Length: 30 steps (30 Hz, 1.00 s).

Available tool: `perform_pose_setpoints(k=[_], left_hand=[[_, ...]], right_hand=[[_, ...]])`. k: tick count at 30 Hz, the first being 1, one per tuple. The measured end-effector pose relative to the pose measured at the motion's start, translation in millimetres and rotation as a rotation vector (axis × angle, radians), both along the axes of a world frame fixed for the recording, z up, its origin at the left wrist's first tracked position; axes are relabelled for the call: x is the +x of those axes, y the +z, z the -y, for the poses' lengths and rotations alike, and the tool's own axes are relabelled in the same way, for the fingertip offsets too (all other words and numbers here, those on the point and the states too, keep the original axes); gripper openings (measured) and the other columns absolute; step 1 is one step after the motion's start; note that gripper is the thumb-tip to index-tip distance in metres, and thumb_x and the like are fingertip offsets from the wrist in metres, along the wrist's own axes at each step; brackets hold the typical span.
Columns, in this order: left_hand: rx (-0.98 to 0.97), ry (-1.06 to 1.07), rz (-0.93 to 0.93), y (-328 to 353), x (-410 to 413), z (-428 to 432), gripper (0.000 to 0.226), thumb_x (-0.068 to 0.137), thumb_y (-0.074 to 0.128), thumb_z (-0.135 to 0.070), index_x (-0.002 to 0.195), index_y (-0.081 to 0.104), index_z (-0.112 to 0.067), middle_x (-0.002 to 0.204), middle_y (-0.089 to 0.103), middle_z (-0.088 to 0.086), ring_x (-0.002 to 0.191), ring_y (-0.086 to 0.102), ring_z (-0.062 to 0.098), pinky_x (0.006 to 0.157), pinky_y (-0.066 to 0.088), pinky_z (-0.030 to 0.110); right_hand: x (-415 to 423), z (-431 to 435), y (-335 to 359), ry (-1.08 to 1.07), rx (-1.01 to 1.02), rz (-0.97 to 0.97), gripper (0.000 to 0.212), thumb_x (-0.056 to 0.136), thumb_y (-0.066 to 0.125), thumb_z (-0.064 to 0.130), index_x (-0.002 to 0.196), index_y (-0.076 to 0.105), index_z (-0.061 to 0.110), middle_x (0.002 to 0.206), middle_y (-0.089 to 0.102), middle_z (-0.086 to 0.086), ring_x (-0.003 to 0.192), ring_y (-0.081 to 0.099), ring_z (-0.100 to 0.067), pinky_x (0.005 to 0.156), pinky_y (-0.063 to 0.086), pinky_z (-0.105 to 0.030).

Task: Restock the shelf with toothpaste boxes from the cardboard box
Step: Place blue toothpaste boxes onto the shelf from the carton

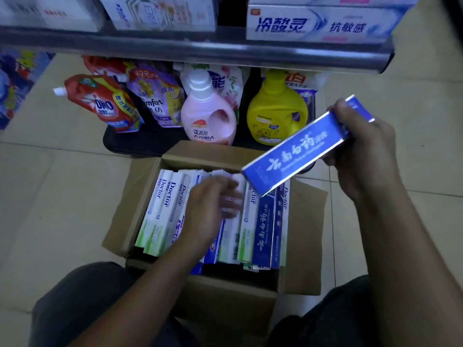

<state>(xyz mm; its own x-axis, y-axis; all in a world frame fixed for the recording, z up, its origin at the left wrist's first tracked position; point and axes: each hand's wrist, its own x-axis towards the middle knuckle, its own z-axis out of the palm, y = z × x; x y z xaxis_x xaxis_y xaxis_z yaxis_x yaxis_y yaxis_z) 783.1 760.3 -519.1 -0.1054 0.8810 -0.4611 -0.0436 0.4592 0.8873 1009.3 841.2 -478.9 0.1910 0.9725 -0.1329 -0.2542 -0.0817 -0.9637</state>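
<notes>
An open cardboard box point(140, 196) stands on the floor between my knees, packed with several toothpaste boxes point(162, 211), white-green and blue ones on edge. My right hand point(363, 151) grips one end of a blue toothpaste box point(293, 156) with white lettering, held tilted above the carton's far right corner. Inside the carton, my left hand point(210, 211) reaches over the packed boxes with its fingers curled on the white ones; whether it holds one is blurred. The metal shelf point(200, 50) runs across the top, with white toothpaste boxes point(318, 23) on it.
Under the shelf, on a dark base, stand a red detergent pouch point(105, 103), a purple softener pouch point(155, 96), a pink bottle point(208, 116) and a yellow bottle point(275, 113). Beige floor tiles surround the carton. My knees frame the bottom of the view.
</notes>
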Motion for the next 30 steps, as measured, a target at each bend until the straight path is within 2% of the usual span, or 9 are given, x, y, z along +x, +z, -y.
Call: perform_pose_setpoints(k=[2,5,8,11,14,17,21,28,30], left_hand=[[-0.009,-0.231,-0.378,-15.6,0.2,22.0,0.031,0.086,0.052,-0.062,0.086,0.066,-0.034,0.074,0.07,-0.008,0.062,0.066,0.013,0.057,0.048,0.027],[-0.024,-0.639,-0.86,-34.0,18.8,48.6,0.072,0.064,0.035,-0.102,0.097,0.048,-0.039,0.071,0.06,-0.012,0.062,0.057,0.001,0.054,0.034,0.023],[-0.034,-0.756,-1.036,-44.8,42.0,58.4,0.09,0.06,0.037,-0.105,0.112,0.047,-0.032,0.101,0.065,-0.008,0.088,0.064,0.014,0.067,0.041,0.029],[-0.085,-0.72,-0.929,-51.2,45.3,55.5,0.074,0.066,0.062,-0.087,0.113,0.051,-0.03,0.11,0.067,-0.01,0.095,0.066,0.011,0.07,0.05,0.027],[-0.128,-0.581,-0.615,-48.6,30.0,51.2,0.052,0.062,0.073,-0.071,0.097,0.049,-0.041,0.093,0.067,-0.015,0.076,0.066,-0.004,0.056,0.051,0.014],[0.034,-0.295,-0.445,-37.7,4.5,42.7,0.045,0.065,0.078,-0.059,0.089,0.042,-0.047,0.08,0.069,-0.011,0.062,0.066,-0.002,0.044,0.042,0.011],[0.271,-0.031,-0.226,-15.6,-21.5,29.1,0.053,0.072,0.082,-0.063,0.111,0.052,-0.043,0.1,0.075,-0.017,0.085,0.074,0.004,0.065,0.058,0.02],[0.429,0.085,-0.3,63.7,-51.2,9.8,0.046,0.083,0.064,-0.011,0.106,0.056,-0.05,0.103,0.069,-0.016,0.087,0.068,0.007,0.069,0.055,0.019],[0.443,0.13,-0.293,103.8,-60.9,4.3,0.051,0.079,0.064,-0.006,0.11,0.057,-0.046,0.105,0.068,-0.014,0.088,0.068,0.007,0.072,0.054,0.019]], right_hand=[[6.2,-3.9,2.2,-0.056,0.012,-0.043,0.021,0.091,0.069,0.03,0.082,0.059,0.013,0.06,0.059,-0.001,0.047,0.05,-0.021,0.045,0.031,-0.025],[2.8,-7.3,1.3,-0.098,-0.001,-0.027,0.021,0.091,0.07,0.03,0.081,0.059,0.016,0.063,0.061,-0.002,0.052,0.052,-0.022,0.047,0.034,-0.025],[-4.8,-8.5,-0.3,-0.11,-0.023,-0.026,0.021,0.091,0.071,0.03,0.08,0.06,0.017,0.065,0.062,-0.004,0.052,0.054,-0.022,0.047,0.036,-0.025],[-8.6,-9.5,-3.1,-0.103,-0.026,0.002,0.023,0.091,0.071,0.032,0.085,0.059,0.013,0.066,0.064,-0.006,0.049,0.054,-0.022,0.045,0.037,-0.024],[-12.1,-11.3,-3.7,-0.088,-0.012,0.006,0.024,0.092,0.07,0.033,0.085,0.059,0.013,0.065,0.065,-0.007,0.046,0.054,-0.025,0.045,0.036,-0.026],[-17.1,-10.5,0.2,-0.077,0.0,0.006,0.024,0.093,0.07,0.033,0.081,0.059,0.015,0.064,0.066,-0.006,0.047,0.056,-0.024,0.044,0.038,-0.026],[-26.5,-6.2,6.3,-0.1,-0.026,0.009,0.019,0.095,0.069,0.027,0.084,0.059,0.014,0.066,0.062,-0.008,0.051,0.054,-0.023,0.044,0.04,-0.025],[-46.8,13.4,76.5,-0.074,-0.074,0.001,0.02,0.091,0.073,0.025,0.095,0.064,0.008,0.08,0.057,-0.017,0.075,0.054,-0.035,0.067,0.046,-0.059],[-50.3,19.3,116.8,-0.058,-0.07,-0.006,0.017,0.09,0.074,0.024,0.097,0.066,0.01,0.08,0.062,-0.013,0.075,0.059,-0.031,0.066,0.051,-0.054]])
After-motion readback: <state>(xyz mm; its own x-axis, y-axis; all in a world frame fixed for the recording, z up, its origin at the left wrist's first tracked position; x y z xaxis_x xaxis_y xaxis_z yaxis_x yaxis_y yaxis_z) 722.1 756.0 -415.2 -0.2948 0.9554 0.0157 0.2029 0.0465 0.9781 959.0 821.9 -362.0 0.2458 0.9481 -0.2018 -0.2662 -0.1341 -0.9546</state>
